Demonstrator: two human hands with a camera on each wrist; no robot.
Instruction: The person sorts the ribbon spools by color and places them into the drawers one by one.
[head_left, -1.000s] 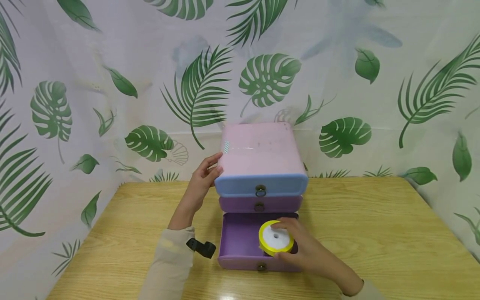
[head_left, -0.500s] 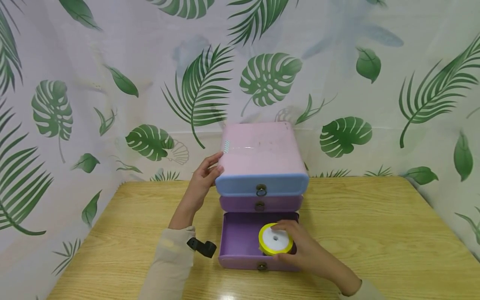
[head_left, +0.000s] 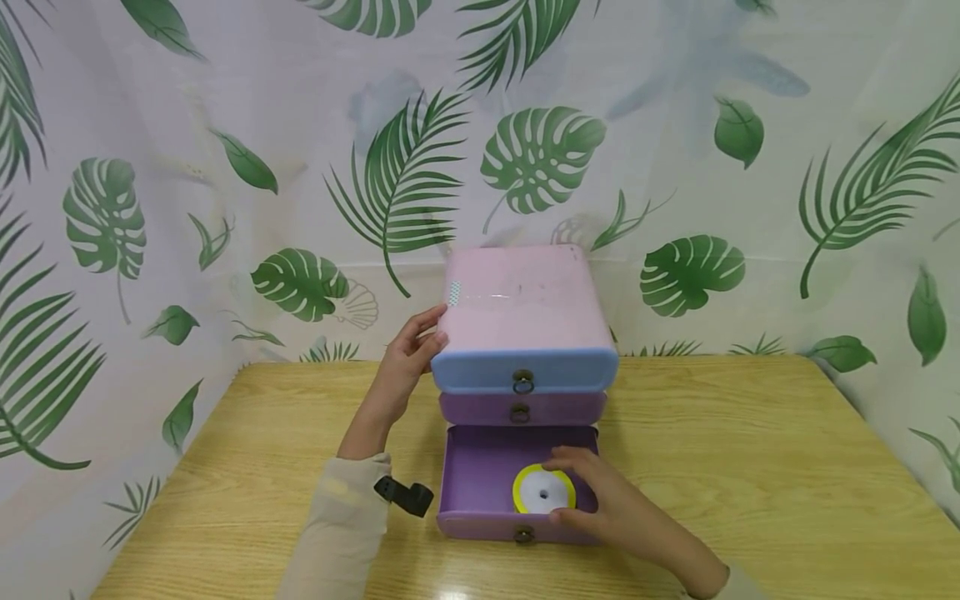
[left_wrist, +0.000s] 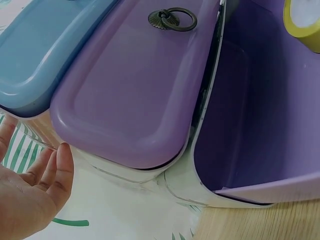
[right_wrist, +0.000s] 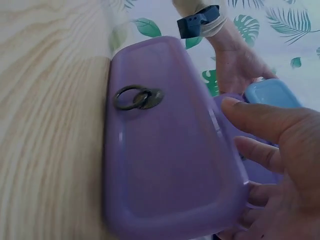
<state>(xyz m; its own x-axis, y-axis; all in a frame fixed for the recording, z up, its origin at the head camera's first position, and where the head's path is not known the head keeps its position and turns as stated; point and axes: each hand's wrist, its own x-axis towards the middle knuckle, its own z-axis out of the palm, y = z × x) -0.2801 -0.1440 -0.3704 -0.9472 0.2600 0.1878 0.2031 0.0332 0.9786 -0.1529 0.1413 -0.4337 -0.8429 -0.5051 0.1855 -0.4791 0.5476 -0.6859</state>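
Observation:
A small drawer cabinet [head_left: 521, 300] with a pink top stands on the table, its bottom purple drawer [head_left: 480, 467] pulled out. Inside that drawer, toward the front right, lies a ribbon spool [head_left: 543, 492] with a white face and yellow edge. My right hand [head_left: 618, 508] is over the drawer's right side, thumb and fingers spread apart beside the spool and holding nothing. At the cabinet's upper left side, my left hand [head_left: 405, 358] rests its fingertips against the wall; the left wrist view shows these fingers [left_wrist: 62, 172] extended along the side.
Above the pulled-out drawer are a closed purple drawer [head_left: 520, 408] and a closed blue drawer [head_left: 480, 371], each with a ring pull. Behind the wooden table [head_left: 750, 467] hangs a leaf-printed cloth [head_left: 570, 75]. A black wrist device [head_left: 405, 496] sits on the left sleeve.
The spool has gone down into the drawer, slightly left and nearer the front. My right hand has let go of it, fingers parted. The left hand stays in place.

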